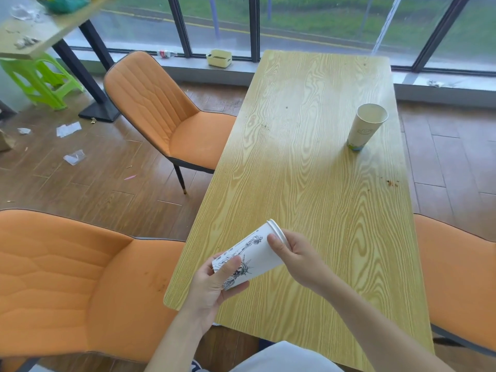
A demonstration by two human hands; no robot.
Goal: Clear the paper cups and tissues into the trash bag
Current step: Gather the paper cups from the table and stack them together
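Note:
A white paper cup stack (256, 252) with a black line drawing lies tilted between my two hands above the near left part of the wooden table (308, 170). Two rims show at its top. My left hand (214, 288) grips its base end. My right hand (298, 260) holds its rim end, with the thumb on the side. A second paper cup (365, 127), cream with a green-blue base, stands upright and apart near the table's far right edge. No trash bag and no tissues on this table are in view.
Orange chairs stand at the left (166, 111), near left (67, 277) and right (461, 285) of the table. Crumbs (391, 182) lie by the right edge. Paper scraps (68, 128) litter the floor at left. Another table (45, 28) with litter and a green stool (40, 79) stand at far left.

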